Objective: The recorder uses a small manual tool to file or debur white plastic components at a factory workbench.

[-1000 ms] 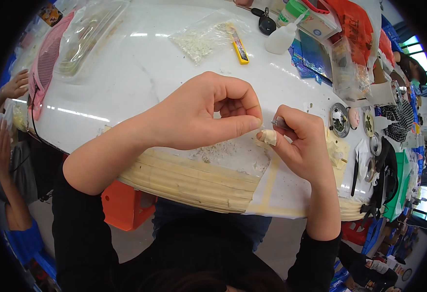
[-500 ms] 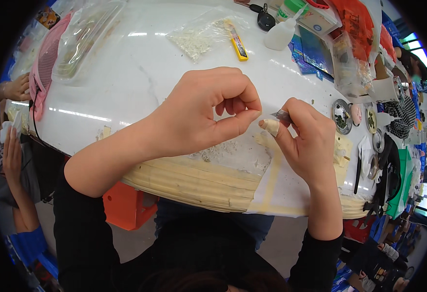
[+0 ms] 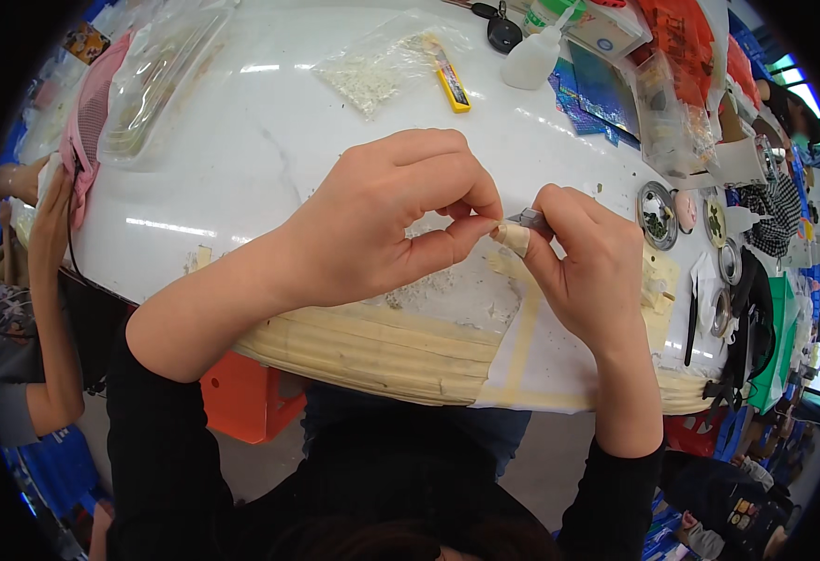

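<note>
My left hand (image 3: 405, 224) is closed in a pinch above the table, thumb and forefinger tips together; anything between them is too small to make out. Close against those fingertips, my right hand (image 3: 583, 266) grips a small grey metal blade (image 3: 533, 222) between thumb and forefinger. Beige tape (image 3: 513, 238) wraps the right thumb tip, which almost meets the left fingertips. Under the hands, small pale crumbs (image 3: 424, 288) are scattered on the white table (image 3: 279, 210). Farther off lie a clear bag of pale chips (image 3: 363, 89) and a slim yellow-and-black case (image 3: 453, 86).
Beige tape strips (image 3: 382, 355) cover the table's near edge. At the right stand small round metal dishes (image 3: 656, 215), one with dark green bits. A white squeeze bottle (image 3: 533, 61), car key (image 3: 503, 33) and blue shiny sheets (image 3: 602, 89) lie far right. Another person's arm (image 3: 50, 271) is at the left.
The gap between my hands has closed: the blade and taped thumb now come up against the left fingertips. At the left, the other person's hand has moved up toward the pink cloth.
</note>
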A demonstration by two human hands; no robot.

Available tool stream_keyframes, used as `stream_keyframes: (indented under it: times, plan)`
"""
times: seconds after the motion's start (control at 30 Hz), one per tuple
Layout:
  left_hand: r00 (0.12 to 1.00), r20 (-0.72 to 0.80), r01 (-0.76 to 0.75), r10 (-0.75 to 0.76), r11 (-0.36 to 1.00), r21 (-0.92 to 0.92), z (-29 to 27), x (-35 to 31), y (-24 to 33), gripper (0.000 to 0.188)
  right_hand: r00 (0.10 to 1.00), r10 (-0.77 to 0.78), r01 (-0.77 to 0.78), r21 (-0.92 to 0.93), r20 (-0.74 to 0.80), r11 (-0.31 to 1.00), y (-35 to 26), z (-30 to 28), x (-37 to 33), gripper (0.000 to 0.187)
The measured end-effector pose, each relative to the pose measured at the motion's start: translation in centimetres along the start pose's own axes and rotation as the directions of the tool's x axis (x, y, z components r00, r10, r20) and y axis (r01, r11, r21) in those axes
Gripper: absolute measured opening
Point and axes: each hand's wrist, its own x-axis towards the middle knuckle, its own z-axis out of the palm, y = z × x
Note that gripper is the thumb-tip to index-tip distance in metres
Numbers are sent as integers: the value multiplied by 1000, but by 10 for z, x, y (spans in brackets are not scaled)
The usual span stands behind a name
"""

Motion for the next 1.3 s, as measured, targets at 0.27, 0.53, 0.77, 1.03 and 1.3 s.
stream_keyframes:
  times: [0.27,0.53,0.77,1.03,1.3]
  plan:
    - [999,4,-51,51,997,53,-1,1,0,13,1000,-5,5,15,-5,1000,0,-1,0,23]
    - [999,4,-33,33,999,21,-1,1,-1,11,998,-38,35,-56,-42,998,1,1,-1,23]
    - [999,7,34,-34,998,-52,-1,0,-1,8,994,-58,52,-67,-94,996,3,2,0,25]
    - [1000,1,12,-12,1000,-25,-1,0,-1,9,996,-48,43,-53,-82,998,2,3,0,25]
    - [999,-10,-47,48,998,35,-1,1,-1,11,995,-57,53,-59,-76,997,2,3,-1,22]
